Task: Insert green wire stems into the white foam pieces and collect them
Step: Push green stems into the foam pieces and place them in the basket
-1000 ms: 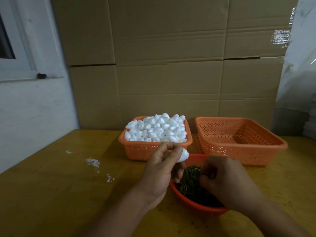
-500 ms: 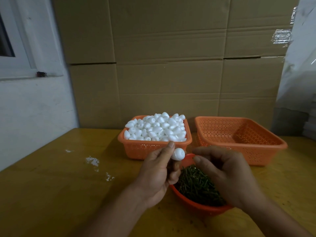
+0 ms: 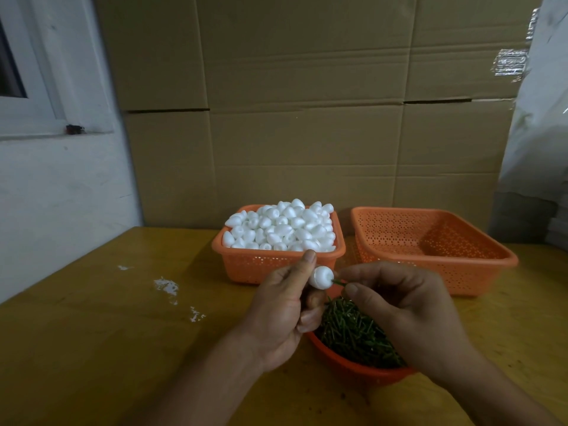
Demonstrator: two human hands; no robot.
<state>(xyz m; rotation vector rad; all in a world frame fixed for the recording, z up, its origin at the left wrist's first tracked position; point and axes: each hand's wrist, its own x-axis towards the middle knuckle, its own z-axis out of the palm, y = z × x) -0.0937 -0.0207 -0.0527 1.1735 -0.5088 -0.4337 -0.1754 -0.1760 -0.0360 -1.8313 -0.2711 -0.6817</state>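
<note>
My left hand (image 3: 284,305) pinches a white foam piece (image 3: 321,276) between thumb and fingers, above the near bowl. Pinched in my right hand (image 3: 399,305) is a short green wire stem (image 3: 338,282), whose tip touches the right end of that foam piece. Below both hands, an orange round bowl (image 3: 353,365) holds a heap of green wire stems (image 3: 350,332). Behind, an orange basket (image 3: 255,265) is piled with white foam pieces (image 3: 281,229). An orange basket (image 3: 479,265) at the right shows nothing inside.
All of it stands on a yellow wooden table (image 3: 123,333) with white crumbs (image 3: 167,285) at the left. Stacked cardboard boxes (image 3: 307,118) form a wall behind the baskets. A white wall and window frame lie to the left.
My right hand rose out of the stem bowl with a green stem and moved left to the foam piece. My left hand turned the foam piece a little toward it.
</note>
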